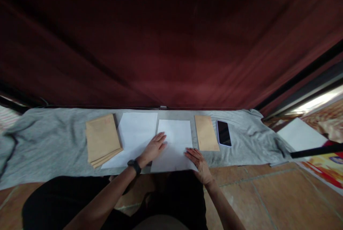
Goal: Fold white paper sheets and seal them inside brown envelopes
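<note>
A white sheet of paper (175,131) lies in front of me on a grey cloth. My left hand (154,147), with a dark watch at its wrist, rests flat over its left side, fingers stretched out. On the lower right edge of the same sheet lies my right hand (199,165), its fingers extended and loosely spread. Left of that sheet is more white paper (138,126), partly under my left forearm and a stack of brown envelopes (103,137). A single brown envelope (206,133) lies just right of the sheet.
A phone (224,133) with a dark screen lies right of the single envelope. The grey cloth (59,137) covers a long narrow surface, with a dark red curtain-like fabric (171,62) behind it. Another white sheet (302,133) and a colourful printed package (327,169) are at far right.
</note>
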